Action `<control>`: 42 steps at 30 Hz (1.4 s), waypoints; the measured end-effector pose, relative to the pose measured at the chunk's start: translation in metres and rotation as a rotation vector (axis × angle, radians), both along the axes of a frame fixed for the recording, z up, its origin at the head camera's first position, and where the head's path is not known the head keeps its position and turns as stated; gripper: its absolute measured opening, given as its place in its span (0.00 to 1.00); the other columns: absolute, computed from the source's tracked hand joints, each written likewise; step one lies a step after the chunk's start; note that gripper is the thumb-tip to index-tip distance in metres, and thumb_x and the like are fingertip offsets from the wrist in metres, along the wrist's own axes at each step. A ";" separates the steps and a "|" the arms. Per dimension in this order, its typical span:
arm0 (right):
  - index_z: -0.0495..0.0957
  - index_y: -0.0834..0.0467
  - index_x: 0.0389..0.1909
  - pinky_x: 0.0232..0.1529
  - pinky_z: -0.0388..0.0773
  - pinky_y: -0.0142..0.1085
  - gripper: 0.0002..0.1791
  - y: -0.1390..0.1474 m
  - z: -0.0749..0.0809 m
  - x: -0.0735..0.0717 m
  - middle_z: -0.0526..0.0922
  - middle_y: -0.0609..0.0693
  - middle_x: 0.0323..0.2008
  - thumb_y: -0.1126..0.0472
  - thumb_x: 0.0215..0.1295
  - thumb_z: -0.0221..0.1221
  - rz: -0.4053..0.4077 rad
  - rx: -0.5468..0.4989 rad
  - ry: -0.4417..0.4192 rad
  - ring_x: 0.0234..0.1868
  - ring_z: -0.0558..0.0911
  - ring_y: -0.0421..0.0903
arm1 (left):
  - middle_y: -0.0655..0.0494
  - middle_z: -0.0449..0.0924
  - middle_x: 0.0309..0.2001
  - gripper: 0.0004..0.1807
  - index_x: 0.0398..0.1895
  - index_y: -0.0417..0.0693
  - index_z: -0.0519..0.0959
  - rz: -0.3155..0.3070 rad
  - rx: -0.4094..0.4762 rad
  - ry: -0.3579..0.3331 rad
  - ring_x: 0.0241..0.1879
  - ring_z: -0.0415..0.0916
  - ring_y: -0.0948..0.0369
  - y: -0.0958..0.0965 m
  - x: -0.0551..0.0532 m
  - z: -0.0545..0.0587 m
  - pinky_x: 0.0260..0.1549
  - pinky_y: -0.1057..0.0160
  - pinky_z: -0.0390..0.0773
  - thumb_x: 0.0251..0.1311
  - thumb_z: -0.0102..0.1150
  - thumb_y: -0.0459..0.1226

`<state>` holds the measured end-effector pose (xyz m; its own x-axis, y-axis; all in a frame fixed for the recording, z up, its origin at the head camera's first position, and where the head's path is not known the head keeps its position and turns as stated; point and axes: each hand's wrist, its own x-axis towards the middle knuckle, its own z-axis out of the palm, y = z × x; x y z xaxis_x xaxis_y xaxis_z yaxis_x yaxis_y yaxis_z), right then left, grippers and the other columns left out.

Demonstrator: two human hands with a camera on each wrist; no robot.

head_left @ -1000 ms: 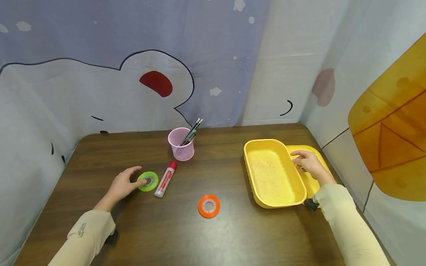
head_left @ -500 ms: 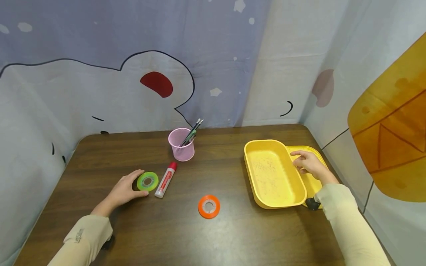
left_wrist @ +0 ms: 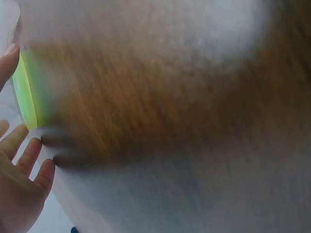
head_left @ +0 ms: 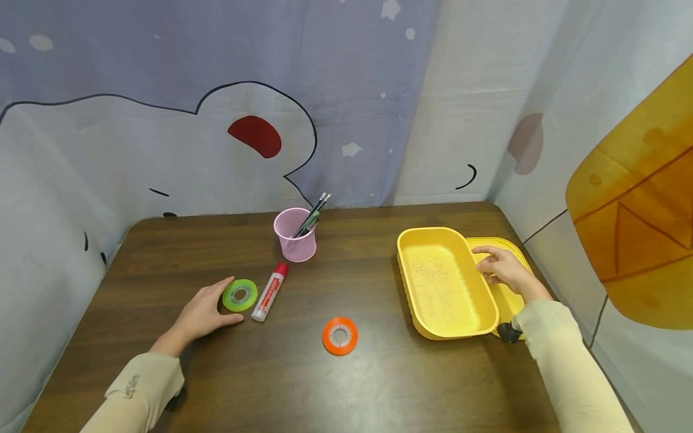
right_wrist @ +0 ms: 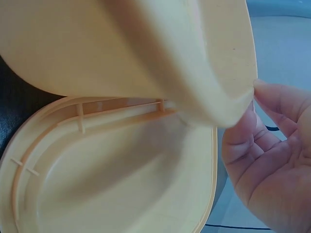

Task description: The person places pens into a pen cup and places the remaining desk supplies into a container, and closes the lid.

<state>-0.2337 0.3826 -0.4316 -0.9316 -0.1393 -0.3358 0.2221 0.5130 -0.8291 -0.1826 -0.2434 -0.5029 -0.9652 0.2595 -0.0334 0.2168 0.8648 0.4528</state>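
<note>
My left hand [head_left: 201, 311] lies around the near-left side of a green roll of tape [head_left: 225, 294] on the brown table. Its thumb and fingers are spread, bracketing the roll; in the left wrist view they reach to opposite ends of the green tape [left_wrist: 26, 92], and whether they press on it I cannot tell. At right, my right hand [head_left: 505, 270] pinches the right rim of a yellow plastic box [head_left: 441, 300]. The right wrist view shows the fingertips on the box's rim [right_wrist: 245, 104], above a yellow lid [right_wrist: 107, 184].
A glue stick [head_left: 269, 293] with a red cap lies just right of the green tape. Behind it stands a pink cup [head_left: 298, 248] with several pencils or pens [head_left: 313, 218]. An orange tape roll [head_left: 340, 336] lies mid-table. A printed curtain [head_left: 346, 108] hangs behind the table.
My left thumb has moved off the top of the green tape to its near side, and the hand has spread around the roll. The right hand has stayed on the box.
</note>
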 end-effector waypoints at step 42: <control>0.54 0.64 0.62 0.25 0.73 0.33 0.28 -0.003 -0.001 0.001 0.69 0.47 0.25 0.66 0.62 0.49 -0.026 0.021 0.010 0.23 0.69 0.39 | 0.40 0.71 0.40 0.43 0.44 0.34 0.71 0.112 -0.184 0.163 0.38 0.67 0.47 0.005 -0.004 0.022 0.32 0.51 0.68 0.36 0.60 0.62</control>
<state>-0.2325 0.3797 -0.4330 -0.9382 -0.1082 -0.3288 0.2270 0.5246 -0.8205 -0.1863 -0.2381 -0.4812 -0.9839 0.1552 0.0885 0.1729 0.9519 0.2530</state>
